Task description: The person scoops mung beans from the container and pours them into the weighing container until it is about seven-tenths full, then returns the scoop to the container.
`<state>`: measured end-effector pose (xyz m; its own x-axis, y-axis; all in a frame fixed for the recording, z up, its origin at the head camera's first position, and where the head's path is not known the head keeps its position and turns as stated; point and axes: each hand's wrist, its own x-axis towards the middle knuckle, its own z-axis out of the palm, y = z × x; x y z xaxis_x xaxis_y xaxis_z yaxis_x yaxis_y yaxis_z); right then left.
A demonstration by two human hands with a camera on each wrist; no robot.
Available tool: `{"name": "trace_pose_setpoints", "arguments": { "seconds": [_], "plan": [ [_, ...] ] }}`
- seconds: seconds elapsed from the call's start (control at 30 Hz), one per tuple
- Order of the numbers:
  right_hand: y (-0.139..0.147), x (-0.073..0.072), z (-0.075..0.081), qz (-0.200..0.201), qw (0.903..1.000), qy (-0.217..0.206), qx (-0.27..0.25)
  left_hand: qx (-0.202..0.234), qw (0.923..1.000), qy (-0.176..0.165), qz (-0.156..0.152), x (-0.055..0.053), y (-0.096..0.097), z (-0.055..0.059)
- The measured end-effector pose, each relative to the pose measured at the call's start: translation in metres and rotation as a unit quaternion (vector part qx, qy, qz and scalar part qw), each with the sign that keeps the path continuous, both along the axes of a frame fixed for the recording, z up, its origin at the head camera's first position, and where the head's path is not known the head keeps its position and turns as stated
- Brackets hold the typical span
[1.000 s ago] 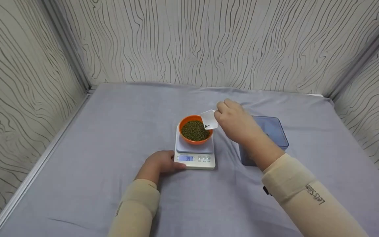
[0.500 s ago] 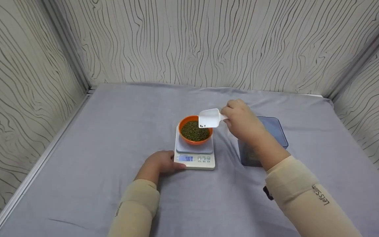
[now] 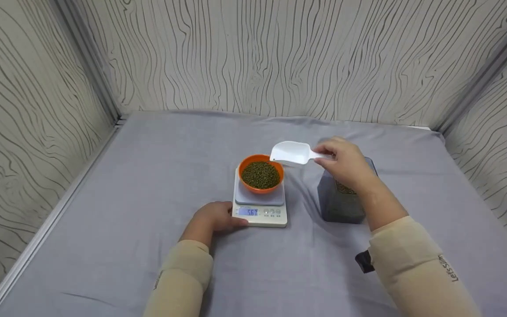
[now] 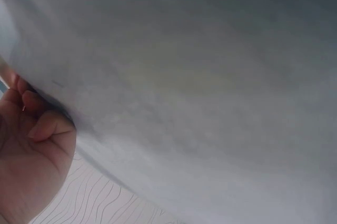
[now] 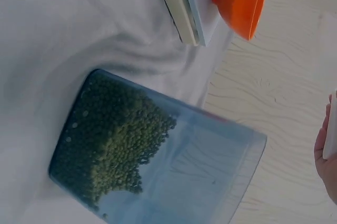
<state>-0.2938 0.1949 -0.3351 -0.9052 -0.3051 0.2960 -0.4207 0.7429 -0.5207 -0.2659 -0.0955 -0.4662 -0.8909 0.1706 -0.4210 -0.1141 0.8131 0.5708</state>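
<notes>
My right hand (image 3: 346,164) pinches the handle of a white scoop (image 3: 292,152), held level just right of and above an orange bowl (image 3: 263,191). One dark speck lies at the scoop's lip. Small green beans (image 3: 260,175) fill much of the bowl, which stands on a white kitchen scale (image 3: 275,221) with a lit display; its digits are hard to read. At the scale's front left corner my left hand (image 3: 213,216) grips the edge, thumb along the front. In the left wrist view, that hand's fingers (image 4: 50,126) are curled; the scale barely shows.
Behind my right forearm stands a clear bluish box (image 3: 342,210), partly filled with green beans (image 5: 124,134); its top lies partly under my hand. Grey-lilac cloth (image 3: 148,176) covers the table, with wood-patterned walls (image 3: 253,57) behind and at both sides.
My right hand has drawn the scoop back to the right from over the bowl and levelled it. Fewer beans show on the scoop. The display's digits have changed; my left hand stays put.
</notes>
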Motion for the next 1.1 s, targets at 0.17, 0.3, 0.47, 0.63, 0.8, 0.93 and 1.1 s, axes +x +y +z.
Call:
{"name": "trace_pose_setpoints", "arguments": {
  "seconds": [0.17, 0.3, 0.47, 0.63, 0.8, 0.93, 1.1],
  "plan": [
    [0.024, 0.003, 0.008, -0.028, 0.9981, -0.054, -0.013, -0.001, 1.0, 0.001, 0.001, 0.0, -0.001, 0.0],
    [0.044, 0.007, 0.017, -0.046, 0.9964, -0.068, -0.02, -0.004, 1.0, -0.002, 0.003, -0.001, -0.001, 0.0],
    [0.068, 0.011, 0.02, -0.068, 0.9941, -0.071, -0.046, -0.01, 0.9999, -0.002, 0.002, 0.0, 0.0, 0.0],
    [0.088, 0.013, 0.019, -0.069, 0.9921, -0.076, -0.072, -0.005, 1.0, -0.003, 0.005, 0.001, 0.0, 0.0],
    [0.105, 0.017, 0.023, -0.064, 0.9922, -0.099, -0.04, -0.002, 0.9999, -0.009, 0.011, 0.0, 0.0, 0.001],
    [0.119, 0.019, 0.031, -0.063, 0.9898, -0.128, 0.001, -0.004, 1.0, -0.006, 0.003, 0.0, 0.0, 0.001],
    [0.129, 0.02, 0.041, -0.046, 0.987, -0.134, 0.077, -0.003, 1.0, 0.0, -0.003, 0.0, -0.001, 0.001]
  ]
}}
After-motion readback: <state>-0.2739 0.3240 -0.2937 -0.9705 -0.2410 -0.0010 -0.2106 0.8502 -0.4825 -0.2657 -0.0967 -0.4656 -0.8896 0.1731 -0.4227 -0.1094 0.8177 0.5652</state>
